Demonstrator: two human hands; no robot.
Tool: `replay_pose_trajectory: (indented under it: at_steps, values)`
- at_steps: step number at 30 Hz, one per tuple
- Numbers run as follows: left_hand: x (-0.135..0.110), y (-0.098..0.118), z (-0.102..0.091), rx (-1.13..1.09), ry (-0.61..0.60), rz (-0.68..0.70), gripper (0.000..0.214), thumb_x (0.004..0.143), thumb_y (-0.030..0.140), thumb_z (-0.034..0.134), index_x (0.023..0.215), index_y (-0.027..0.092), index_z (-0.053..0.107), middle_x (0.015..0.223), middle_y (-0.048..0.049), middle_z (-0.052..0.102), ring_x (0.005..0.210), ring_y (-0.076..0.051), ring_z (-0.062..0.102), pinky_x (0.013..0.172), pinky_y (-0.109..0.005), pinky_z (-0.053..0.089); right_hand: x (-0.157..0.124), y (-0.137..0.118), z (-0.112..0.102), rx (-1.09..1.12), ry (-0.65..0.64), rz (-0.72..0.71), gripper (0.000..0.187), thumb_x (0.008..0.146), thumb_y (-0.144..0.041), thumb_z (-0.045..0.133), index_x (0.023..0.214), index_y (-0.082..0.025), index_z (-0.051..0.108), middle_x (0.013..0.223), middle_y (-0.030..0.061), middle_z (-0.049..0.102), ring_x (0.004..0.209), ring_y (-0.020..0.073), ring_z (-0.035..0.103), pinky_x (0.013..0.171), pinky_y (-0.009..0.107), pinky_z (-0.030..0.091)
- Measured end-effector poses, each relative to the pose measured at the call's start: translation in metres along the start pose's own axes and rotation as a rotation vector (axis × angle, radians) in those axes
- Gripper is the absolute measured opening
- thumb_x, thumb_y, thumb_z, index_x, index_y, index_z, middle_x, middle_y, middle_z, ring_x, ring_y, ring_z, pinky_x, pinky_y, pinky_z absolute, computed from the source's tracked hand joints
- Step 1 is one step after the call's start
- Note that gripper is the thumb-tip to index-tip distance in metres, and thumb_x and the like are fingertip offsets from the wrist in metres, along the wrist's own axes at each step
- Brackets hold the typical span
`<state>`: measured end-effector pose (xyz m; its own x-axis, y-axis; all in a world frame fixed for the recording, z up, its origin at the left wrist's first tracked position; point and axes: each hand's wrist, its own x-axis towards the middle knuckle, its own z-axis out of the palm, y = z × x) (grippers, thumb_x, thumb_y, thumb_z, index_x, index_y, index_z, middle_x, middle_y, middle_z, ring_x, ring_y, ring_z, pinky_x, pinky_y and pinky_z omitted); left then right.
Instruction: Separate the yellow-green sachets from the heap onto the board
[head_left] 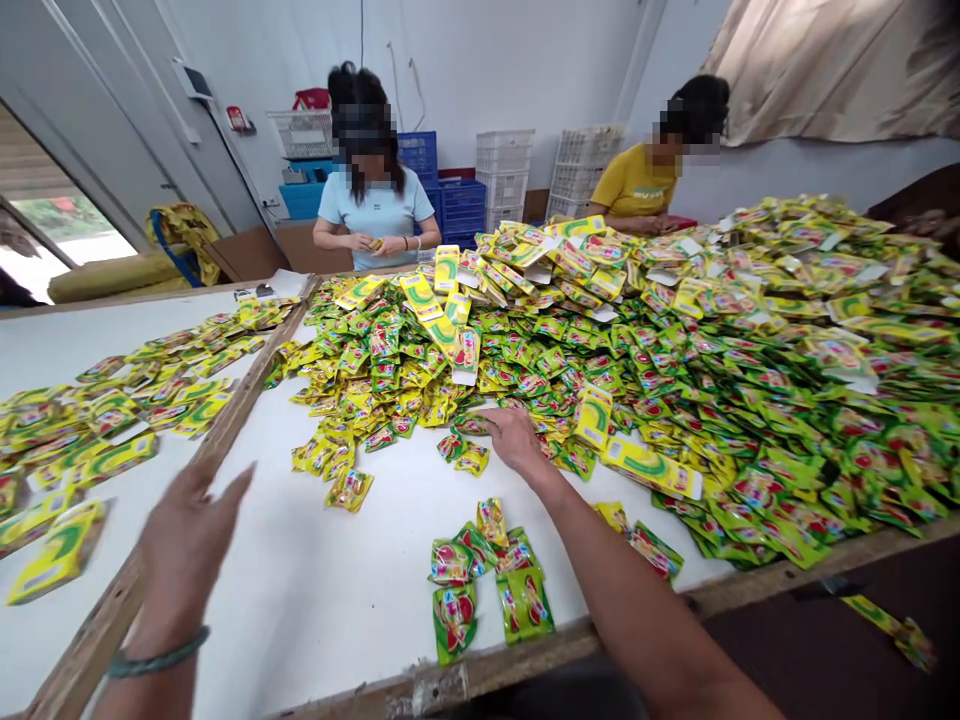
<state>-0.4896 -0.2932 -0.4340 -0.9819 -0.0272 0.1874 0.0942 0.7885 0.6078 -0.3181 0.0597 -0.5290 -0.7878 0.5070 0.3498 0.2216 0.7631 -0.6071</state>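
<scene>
My left hand (187,535) is over the wooden divider at the left, thumb and fingers apart and nothing in it; it is slightly blurred. At the near edge of the big heap, my right hand (516,440) is closed, fingertips on a small green sachet (471,424). Just below it lie a yellow sachet (472,460) and a green one. Nearer to me, between my arms, is a loose group of several green and yellow sachets (454,618) with red fruit prints. Flat yellow boxes (651,466) lie to the right of my right hand.
A large heap of sachets (720,400), topped with flat boxes, spreads right and back. Left of the wooden divider (251,385) lie yellow boxes (60,550). Across the table are two people, one in light blue (379,215), one in yellow (634,185); crates (504,160) stand behind.
</scene>
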Motion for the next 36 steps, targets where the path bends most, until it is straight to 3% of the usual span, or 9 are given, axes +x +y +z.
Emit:
replay_pose_trajectory:
  at_steps: [4, 7, 10, 13, 19, 25, 31, 33, 36]
  values:
    - [-0.049, 0.061, 0.069, -0.472, -0.407, 0.119, 0.046, 0.065, 0.052, 0.063, 0.091, 0.015, 0.067, 0.089, -0.0085, 0.071, 0.083, -0.024, 0.065, 0.076, -0.033, 0.049, -0.005, -0.011, -0.003, 0.283, 0.099, 0.178, 0.024, 0.079, -0.034, 0.054, 0.079, -0.019, 0.071, 0.068, 0.0011, 0.067, 0.063, 0.0156, 0.056, 0.06, 0.026, 0.04]
    - [-0.078, 0.094, 0.11, -0.56, -0.624, 0.172, 0.045, 0.067, 0.052, 0.063, 0.092, 0.015, 0.068, 0.08, -0.008, 0.071, 0.074, -0.023, 0.065, 0.068, -0.031, 0.05, -0.013, -0.021, -0.005, 0.45, 0.09, 0.233, 0.028, 0.077, -0.04, 0.055, 0.072, -0.017, 0.07, 0.063, 0.0002, 0.063, 0.06, 0.0143, 0.053, 0.057, 0.024, 0.038]
    - [-0.1, 0.112, 0.136, -0.726, -0.781, 0.201, 0.046, 0.066, 0.045, 0.069, 0.102, 0.018, 0.067, 0.086, -0.008, 0.072, 0.076, -0.021, 0.065, 0.066, -0.029, 0.05, -0.02, -0.031, -0.003, 0.538, 0.064, 0.257, 0.029, 0.076, -0.043, 0.055, 0.074, -0.018, 0.07, 0.065, -0.0005, 0.063, 0.06, 0.0137, 0.052, 0.056, 0.024, 0.038]
    - [-0.111, 0.117, 0.15, -0.862, -0.883, 0.138, 0.039, 0.065, 0.04, 0.071, 0.098, 0.018, 0.069, 0.087, -0.0068, 0.071, 0.075, -0.018, 0.064, 0.064, -0.026, 0.051, -0.022, -0.036, -0.002, 0.535, 0.085, 0.307, 0.029, 0.077, -0.044, 0.054, 0.073, -0.018, 0.068, 0.061, -0.001, 0.06, 0.058, 0.013, 0.049, 0.054, 0.023, 0.037]
    - [-0.106, 0.103, 0.155, -1.002, -0.826, -0.136, 0.036, 0.058, 0.038, 0.076, 0.08, 0.012, 0.066, 0.074, -0.0036, 0.067, 0.06, -0.013, 0.06, 0.051, -0.022, 0.048, -0.02, -0.031, -0.001, 0.749, -0.024, 0.43, 0.03, 0.075, -0.047, 0.054, 0.077, -0.018, 0.061, 0.063, -0.0013, 0.059, 0.054, 0.0117, 0.048, 0.05, 0.022, 0.037]
    - [-0.096, 0.099, 0.151, -0.904, -0.721, -0.117, 0.033, 0.058, 0.038, 0.076, 0.073, 0.012, 0.063, 0.064, 0.0006, 0.062, 0.056, -0.01, 0.055, 0.05, -0.019, 0.045, -0.017, -0.026, -0.006, 0.665, 0.171, 0.379, 0.03, 0.072, -0.047, 0.06, 0.069, -0.017, 0.058, 0.063, -0.0002, 0.056, 0.06, 0.0119, 0.048, 0.055, 0.023, 0.039]
    - [-0.101, 0.104, 0.148, -1.045, -0.948, -0.216, 0.031, 0.06, 0.039, 0.073, 0.075, 0.016, 0.057, 0.074, 0.0001, 0.063, 0.063, -0.013, 0.059, 0.064, -0.029, 0.051, -0.02, -0.037, 0.002, 0.886, -0.048, 0.445, 0.032, 0.069, -0.049, 0.061, 0.073, -0.018, 0.055, 0.062, -0.0022, 0.055, 0.052, 0.0113, 0.049, 0.046, 0.023, 0.042]
    - [-0.096, 0.098, 0.146, -0.955, -0.886, -0.145, 0.032, 0.061, 0.041, 0.071, 0.073, 0.017, 0.055, 0.069, 0.001, 0.062, 0.061, -0.014, 0.058, 0.063, -0.03, 0.05, -0.018, -0.026, -0.003, 0.77, 0.022, 0.455, 0.03, 0.069, -0.048, 0.062, 0.071, -0.019, 0.054, 0.058, -0.0032, 0.051, 0.053, 0.0117, 0.049, 0.047, 0.023, 0.043]
    - [-0.084, 0.09, 0.139, -0.47, -0.652, 0.101, 0.029, 0.068, 0.046, 0.063, 0.067, 0.018, 0.057, 0.059, -0.0006, 0.058, 0.06, -0.018, 0.057, 0.059, -0.029, 0.045, -0.016, -0.004, -0.016, 0.556, 0.171, 0.437, 0.026, 0.071, -0.045, 0.058, 0.07, -0.019, 0.055, 0.058, -0.0025, 0.051, 0.053, 0.0116, 0.047, 0.048, 0.023, 0.042]
